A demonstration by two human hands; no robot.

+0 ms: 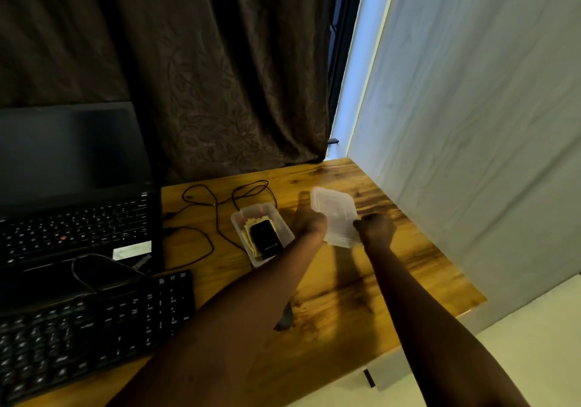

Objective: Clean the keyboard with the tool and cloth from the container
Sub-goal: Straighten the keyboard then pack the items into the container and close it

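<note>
A clear plastic lid (334, 215) is held up over the wooden table between both hands. My left hand (309, 222) grips its left edge and my right hand (375, 227) grips its right edge. Just left of them the open clear container (242, 218) sits on the table. Inside it lies a black tool (266, 239) on top of a yellow cloth (255, 221). A black external keyboard (94, 328) lies at the front left, under my left forearm's side.
An open black laptop (72, 186) stands at the left, behind the keyboard. Black cables (217, 208) loop across the wooden table (393, 281) between laptop and container. A dark curtain hangs behind, a white wall borders the table's right side.
</note>
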